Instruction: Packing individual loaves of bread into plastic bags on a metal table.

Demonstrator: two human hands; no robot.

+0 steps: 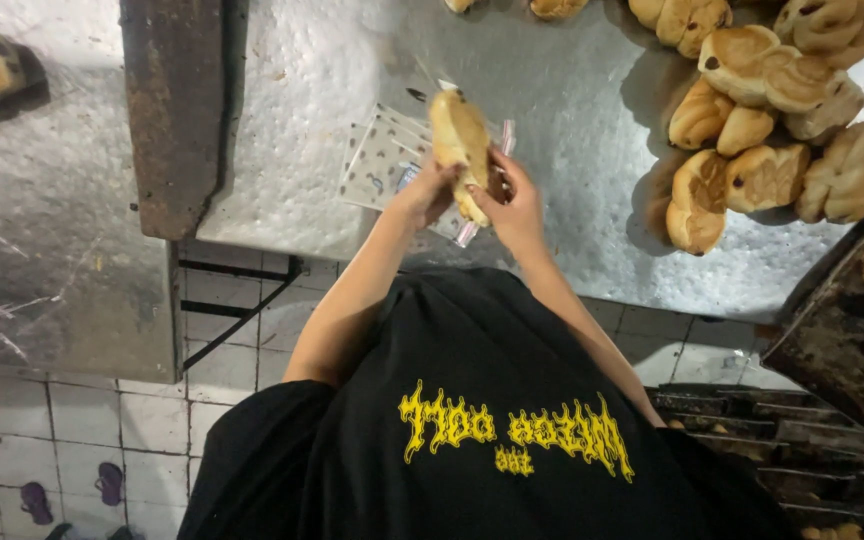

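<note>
A golden bread roll (pixel 459 142) is held upright above the metal table (pixel 572 230), between both of my hands. My left hand (pixel 426 192) grips its lower left side. My right hand (pixel 512 200) closes on its lower right side and also pinches a clear plastic bag with a pink edge (pixel 497 150) against the roll. A stack of patterned clear bags (pixel 384 160) lies flat on the table just behind my left hand.
A pile of several baked rolls (pixel 767 130) covers the table's right side. A dark rusty tray (pixel 174 110) sits at the left, another dark tray (pixel 852 340) with a bun at the right edge. White tiled floor (pixel 72 430) shows below.
</note>
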